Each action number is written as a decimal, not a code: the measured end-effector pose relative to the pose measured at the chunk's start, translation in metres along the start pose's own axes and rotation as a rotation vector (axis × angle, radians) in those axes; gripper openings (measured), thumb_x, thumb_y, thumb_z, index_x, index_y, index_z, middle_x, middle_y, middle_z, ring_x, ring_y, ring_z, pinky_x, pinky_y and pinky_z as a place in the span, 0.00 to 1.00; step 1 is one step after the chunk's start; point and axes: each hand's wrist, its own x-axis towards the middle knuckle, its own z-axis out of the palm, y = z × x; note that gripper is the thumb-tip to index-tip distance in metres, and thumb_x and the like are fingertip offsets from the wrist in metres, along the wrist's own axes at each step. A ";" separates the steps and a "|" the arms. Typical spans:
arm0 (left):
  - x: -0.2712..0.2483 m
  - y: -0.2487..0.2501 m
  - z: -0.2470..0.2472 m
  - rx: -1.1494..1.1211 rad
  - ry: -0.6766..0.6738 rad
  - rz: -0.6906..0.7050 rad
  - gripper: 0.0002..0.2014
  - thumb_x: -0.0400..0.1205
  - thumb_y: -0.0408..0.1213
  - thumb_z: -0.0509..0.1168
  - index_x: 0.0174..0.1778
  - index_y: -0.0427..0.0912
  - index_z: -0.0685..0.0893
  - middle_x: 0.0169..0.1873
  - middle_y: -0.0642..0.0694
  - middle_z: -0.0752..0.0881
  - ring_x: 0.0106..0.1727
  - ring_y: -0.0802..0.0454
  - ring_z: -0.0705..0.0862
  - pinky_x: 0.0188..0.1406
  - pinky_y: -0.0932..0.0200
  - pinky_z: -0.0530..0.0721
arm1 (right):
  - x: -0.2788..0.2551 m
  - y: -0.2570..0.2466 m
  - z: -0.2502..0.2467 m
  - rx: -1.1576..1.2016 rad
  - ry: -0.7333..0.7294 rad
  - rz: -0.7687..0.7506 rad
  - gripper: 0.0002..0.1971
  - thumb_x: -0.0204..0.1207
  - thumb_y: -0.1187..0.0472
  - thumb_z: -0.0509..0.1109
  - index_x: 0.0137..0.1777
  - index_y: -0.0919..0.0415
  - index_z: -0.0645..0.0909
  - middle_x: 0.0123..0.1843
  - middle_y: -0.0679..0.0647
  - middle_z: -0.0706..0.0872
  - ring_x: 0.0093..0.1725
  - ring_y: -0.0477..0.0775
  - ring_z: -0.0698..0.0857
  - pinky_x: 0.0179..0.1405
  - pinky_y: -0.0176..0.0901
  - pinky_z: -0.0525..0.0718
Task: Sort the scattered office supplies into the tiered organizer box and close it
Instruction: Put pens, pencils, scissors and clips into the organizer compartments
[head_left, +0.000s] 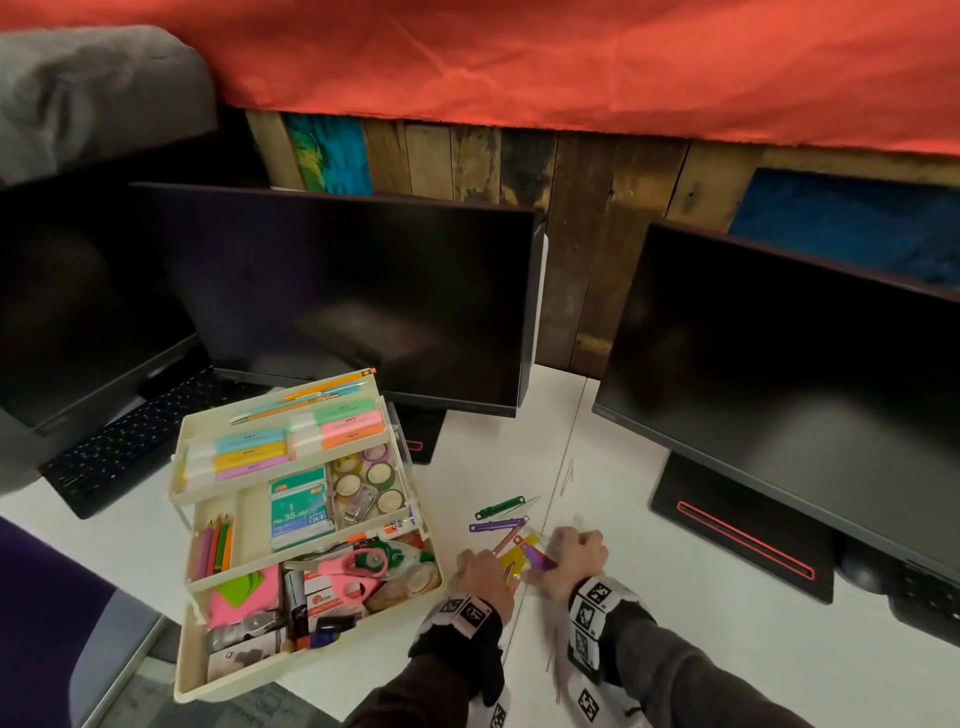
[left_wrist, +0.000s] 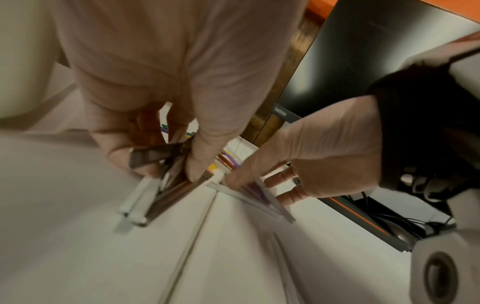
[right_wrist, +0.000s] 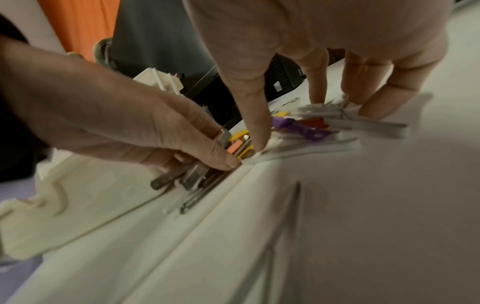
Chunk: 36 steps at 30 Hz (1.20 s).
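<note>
The left hand (head_left: 485, 577) and right hand (head_left: 579, 553) covered most of the coloured clips (head_left: 524, 553) between their fingers, so their number could not be told. Under the left fingers (left_wrist: 193, 166) the clips were smeared by blur in both wrist views. Beyond the right fingers (right_wrist: 258, 127), the monitor (head_left: 779, 389) ran off the edge.

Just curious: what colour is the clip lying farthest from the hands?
Green; the clip shows best in the head view.
</note>
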 end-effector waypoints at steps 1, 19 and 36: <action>0.000 0.000 0.000 0.001 0.004 0.013 0.21 0.83 0.49 0.59 0.65 0.39 0.71 0.65 0.40 0.71 0.65 0.41 0.79 0.65 0.50 0.78 | -0.001 -0.001 0.002 -0.041 0.008 -0.020 0.32 0.65 0.48 0.76 0.67 0.56 0.69 0.66 0.58 0.65 0.65 0.57 0.68 0.59 0.42 0.75; -0.014 0.005 -0.025 0.163 0.108 0.138 0.28 0.81 0.50 0.64 0.70 0.36 0.66 0.66 0.40 0.77 0.67 0.42 0.78 0.67 0.50 0.75 | 0.009 -0.004 0.001 -0.230 0.020 -0.238 0.10 0.79 0.62 0.59 0.57 0.64 0.72 0.65 0.61 0.66 0.58 0.60 0.75 0.58 0.47 0.78; -0.045 -0.024 -0.115 -0.699 -0.006 0.167 0.03 0.86 0.34 0.56 0.53 0.41 0.69 0.36 0.47 0.76 0.31 0.56 0.75 0.29 0.66 0.77 | 0.022 0.012 -0.016 0.369 0.007 -0.076 0.03 0.76 0.67 0.66 0.49 0.63 0.76 0.47 0.62 0.82 0.46 0.57 0.79 0.45 0.39 0.72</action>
